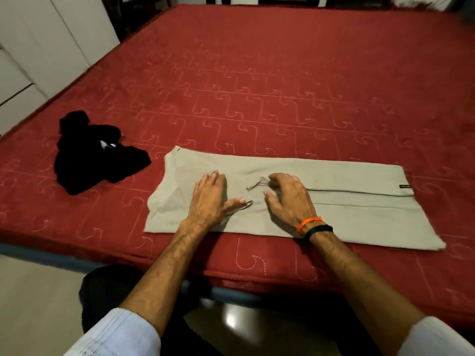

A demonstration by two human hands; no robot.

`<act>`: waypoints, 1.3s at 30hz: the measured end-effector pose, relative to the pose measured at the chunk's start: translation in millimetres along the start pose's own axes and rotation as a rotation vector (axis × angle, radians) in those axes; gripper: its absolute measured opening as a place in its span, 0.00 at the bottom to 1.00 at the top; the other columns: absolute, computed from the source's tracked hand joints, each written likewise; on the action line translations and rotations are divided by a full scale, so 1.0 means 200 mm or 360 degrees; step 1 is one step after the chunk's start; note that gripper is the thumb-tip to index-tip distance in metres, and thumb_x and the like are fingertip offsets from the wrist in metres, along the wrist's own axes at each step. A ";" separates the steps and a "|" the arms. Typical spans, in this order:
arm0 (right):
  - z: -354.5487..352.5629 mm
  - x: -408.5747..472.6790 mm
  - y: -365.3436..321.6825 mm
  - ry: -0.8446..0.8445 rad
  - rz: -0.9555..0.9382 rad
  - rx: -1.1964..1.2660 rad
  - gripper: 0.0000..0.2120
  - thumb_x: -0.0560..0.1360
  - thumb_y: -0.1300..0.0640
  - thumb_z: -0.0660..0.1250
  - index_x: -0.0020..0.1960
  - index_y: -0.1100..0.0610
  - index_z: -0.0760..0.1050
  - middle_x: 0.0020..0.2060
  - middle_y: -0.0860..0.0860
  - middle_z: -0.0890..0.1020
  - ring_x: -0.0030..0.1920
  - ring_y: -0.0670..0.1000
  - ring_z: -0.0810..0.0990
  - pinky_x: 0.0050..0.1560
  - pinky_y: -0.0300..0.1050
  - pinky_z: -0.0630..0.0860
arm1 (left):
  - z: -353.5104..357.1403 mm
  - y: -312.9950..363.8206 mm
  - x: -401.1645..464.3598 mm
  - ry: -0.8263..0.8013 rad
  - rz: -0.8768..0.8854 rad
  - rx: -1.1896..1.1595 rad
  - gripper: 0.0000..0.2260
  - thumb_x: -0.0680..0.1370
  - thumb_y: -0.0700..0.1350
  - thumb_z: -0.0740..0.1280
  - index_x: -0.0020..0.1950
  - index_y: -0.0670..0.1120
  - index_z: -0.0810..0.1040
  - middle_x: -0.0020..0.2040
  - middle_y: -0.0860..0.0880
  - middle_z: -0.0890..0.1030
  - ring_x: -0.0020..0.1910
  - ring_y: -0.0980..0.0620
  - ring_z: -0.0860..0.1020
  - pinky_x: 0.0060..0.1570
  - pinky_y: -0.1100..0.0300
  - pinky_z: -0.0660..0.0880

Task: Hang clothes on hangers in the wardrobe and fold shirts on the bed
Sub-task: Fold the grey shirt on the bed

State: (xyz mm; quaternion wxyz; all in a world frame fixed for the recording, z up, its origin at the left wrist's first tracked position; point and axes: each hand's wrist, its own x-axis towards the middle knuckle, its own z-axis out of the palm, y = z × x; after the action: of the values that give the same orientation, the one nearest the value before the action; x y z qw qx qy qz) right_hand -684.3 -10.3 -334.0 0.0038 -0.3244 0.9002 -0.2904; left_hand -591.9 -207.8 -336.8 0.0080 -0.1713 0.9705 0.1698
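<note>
The beige garment (321, 201) is soft, light cloth that will likely sag and slide out of line if lifted from one point, so I judge it best taken at two corners or along a folded edge, with the drawstring ends (253, 186) tucked in first so they do not snag. It lies flat in a long folded strip along the near edge of the red bed (257, 73), pale grey-beige, with a dark seam line running toward its right end and a small dark tag there. The left hand (209, 199) lies flat on it, fingers straight, pressing the cloth down. The right hand (288, 199) rests just beside it with loosely curved fingers, its fingertips at the drawstring; whether it pinches the cord I cannot tell. A crumpled black garment (95, 155) lies well apart to the left.
</note>
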 end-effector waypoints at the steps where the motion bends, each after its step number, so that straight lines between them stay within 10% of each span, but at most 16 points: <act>1: -0.04 -0.02 0.05 0.0026 0.0057 0.0007 0.20 0.76 0.54 0.68 0.65 0.59 0.73 0.56 0.55 0.81 0.58 0.55 0.75 0.62 0.51 0.72 | 0.03 0.08 0.02 -0.0021 0.0060 -0.0016 0.50 0.63 0.82 0.49 0.66 0.43 0.70 0.70 0.41 0.70 0.71 0.38 0.66 0.71 0.42 0.62; 5: -0.20 -0.11 0.28 0.0153 0.0268 0.0014 0.18 0.74 0.55 0.69 0.63 0.58 0.75 0.55 0.54 0.82 0.58 0.56 0.77 0.61 0.49 0.72 | 0.15 0.42 0.09 -0.0035 0.0304 -0.0069 0.34 0.73 0.69 0.64 0.67 0.44 0.70 0.72 0.42 0.69 0.73 0.40 0.64 0.72 0.46 0.61; 18: -0.66 -0.39 0.92 0.0503 0.0994 -0.0213 0.18 0.75 0.48 0.68 0.60 0.57 0.74 0.55 0.55 0.77 0.57 0.57 0.74 0.60 0.54 0.71 | 0.52 1.31 0.25 -0.0084 0.0672 -0.0032 0.37 0.76 0.68 0.61 0.75 0.43 0.63 0.78 0.42 0.61 0.77 0.41 0.57 0.76 0.45 0.54; 28: -0.65 -0.24 1.08 0.0532 0.1399 -0.0057 0.30 0.74 0.36 0.67 0.61 0.61 0.73 0.55 0.60 0.79 0.56 0.61 0.78 0.52 0.50 0.74 | 0.69 1.36 0.31 0.0006 0.0681 0.0185 0.45 0.75 0.72 0.37 0.80 0.42 0.55 0.81 0.45 0.53 0.80 0.45 0.51 0.77 0.47 0.45; 33: -0.65 -0.16 1.11 0.0510 0.1443 0.0043 0.23 0.72 0.33 0.65 0.41 0.54 0.74 0.42 0.56 0.83 0.46 0.59 0.81 0.40 0.45 0.69 | 0.71 1.36 0.33 0.0017 0.0690 0.0212 0.43 0.76 0.71 0.39 0.80 0.42 0.57 0.81 0.45 0.55 0.79 0.45 0.53 0.77 0.47 0.47; 39: -0.61 -0.15 1.11 0.0524 0.1259 0.0089 0.19 0.76 0.38 0.63 0.51 0.54 0.76 0.45 0.55 0.83 0.47 0.59 0.80 0.48 0.52 0.77 | 0.71 1.35 0.33 0.0030 0.0686 0.0227 0.43 0.76 0.71 0.39 0.80 0.42 0.58 0.81 0.45 0.55 0.79 0.45 0.53 0.77 0.47 0.47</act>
State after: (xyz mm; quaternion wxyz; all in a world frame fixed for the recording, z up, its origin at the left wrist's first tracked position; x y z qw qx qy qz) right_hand -813.4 208.8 -354.1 -0.0201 0.0967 0.9357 -0.3387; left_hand -750.3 56.8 -387.3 -0.0254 0.0395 0.9942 0.0969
